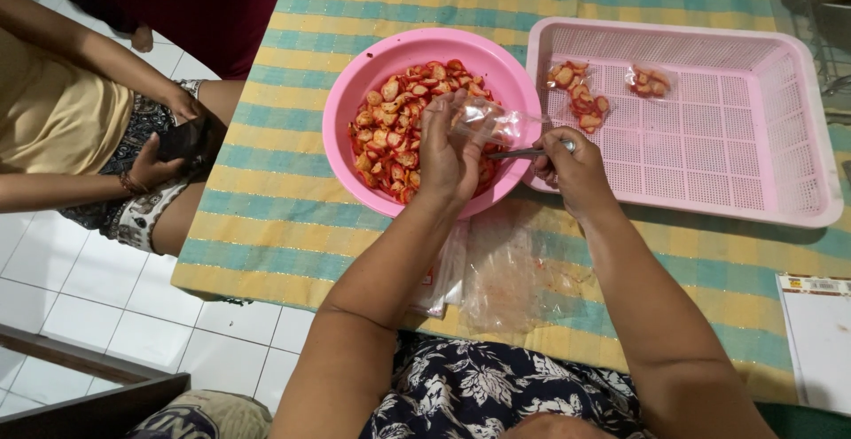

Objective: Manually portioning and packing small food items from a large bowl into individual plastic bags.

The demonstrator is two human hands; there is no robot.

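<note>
Clearly the small clear bag (489,120) is the flimsiest thing in view: thin, limp film that crumples under any squeeze and weighs next to nothing, so it is best taken at its mouth, where the left hand (448,151) already pinches it closed-fingered above the pink bowl (341,115) at the centre of the frame. The right hand (572,168), just right of the bowl, is closed around a metal spoon (523,152) whose tip points at the bag's opening; the spoon is stiff and smooth, held by its handle. Red-coated chips (394,133) fill the bowl and look brittle and probably oily, so scooping seems kinder than pressing. Two filled packets (581,97) lie in the pink basket (798,137) at upper right. Spare flat bags (505,275) rest on the striped worktop (275,217) near the lower middle. Another person's hand (151,168) holds a phone (182,137) at the left edge.
</note>
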